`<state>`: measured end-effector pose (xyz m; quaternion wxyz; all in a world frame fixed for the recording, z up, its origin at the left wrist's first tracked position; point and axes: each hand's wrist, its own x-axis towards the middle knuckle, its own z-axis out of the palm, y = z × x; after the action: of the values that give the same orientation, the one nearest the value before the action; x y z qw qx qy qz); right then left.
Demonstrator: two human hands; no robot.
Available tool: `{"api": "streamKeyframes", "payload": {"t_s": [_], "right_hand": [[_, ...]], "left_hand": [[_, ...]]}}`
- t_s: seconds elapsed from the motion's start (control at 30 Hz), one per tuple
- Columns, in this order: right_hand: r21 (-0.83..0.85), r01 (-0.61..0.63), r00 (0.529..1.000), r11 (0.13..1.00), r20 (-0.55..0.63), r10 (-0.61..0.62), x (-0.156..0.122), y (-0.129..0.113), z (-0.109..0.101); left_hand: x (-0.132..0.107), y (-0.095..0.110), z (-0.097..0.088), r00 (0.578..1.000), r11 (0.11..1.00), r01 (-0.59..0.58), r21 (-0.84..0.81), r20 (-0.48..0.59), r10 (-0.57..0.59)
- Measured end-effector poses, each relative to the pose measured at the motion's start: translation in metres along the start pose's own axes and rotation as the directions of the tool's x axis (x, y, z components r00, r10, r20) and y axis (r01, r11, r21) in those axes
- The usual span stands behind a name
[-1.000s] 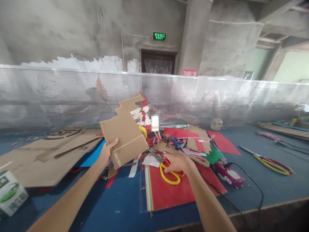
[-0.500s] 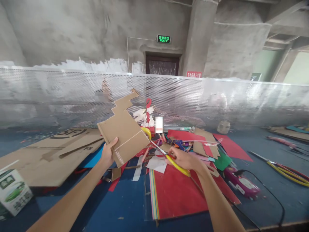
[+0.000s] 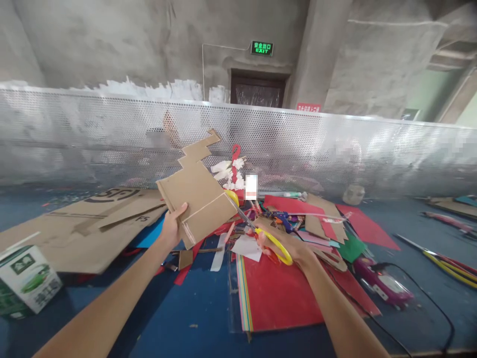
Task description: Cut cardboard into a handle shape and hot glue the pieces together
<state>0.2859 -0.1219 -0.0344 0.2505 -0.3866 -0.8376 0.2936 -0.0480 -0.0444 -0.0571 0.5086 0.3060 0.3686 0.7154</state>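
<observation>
My left hand [image 3: 172,229] grips the lower left edge of a stepped brown cardboard piece [image 3: 196,191] and holds it up above the blue table. My right hand [image 3: 286,243] is closed in the yellow handles of a pair of scissors [image 3: 261,233]. The blades point up and left and reach the lower right corner of the cardboard. Under my right hand lies a stack of red and coloured paper sheets [image 3: 276,293].
Flat cardboard sheets [image 3: 82,228] lie at the left, with a white and green box [image 3: 28,281] nearer me. A heap of coloured paper scraps [image 3: 316,223] and a purple glue gun [image 3: 383,286] with a black cord lie at the right. A perforated metal screen [image 3: 335,144] runs behind the table.
My right hand lifted the yellow scissors off the red paper and brought the blades up to the cardboard's lower right corner. The cardboard stayed raised in my left hand.
</observation>
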Motion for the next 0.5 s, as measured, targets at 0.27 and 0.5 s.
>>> {"api": "streamKeyframes", "payload": {"t_s": [0.27,0.5], "right_hand": [[0.086,-0.040,0.997,0.996,0.065,0.035,-0.003,-0.011,0.001],[0.078,-0.046,0.999,0.996,0.012,0.046,-0.004,-0.020,-0.001]], "left_hand": [[0.001,-0.001,0.000,0.999,1.000,-0.009,0.010,0.041,0.009],[-0.004,0.001,0.006,0.999,1.000,0.022,-0.004,0.031,-0.022]]}}
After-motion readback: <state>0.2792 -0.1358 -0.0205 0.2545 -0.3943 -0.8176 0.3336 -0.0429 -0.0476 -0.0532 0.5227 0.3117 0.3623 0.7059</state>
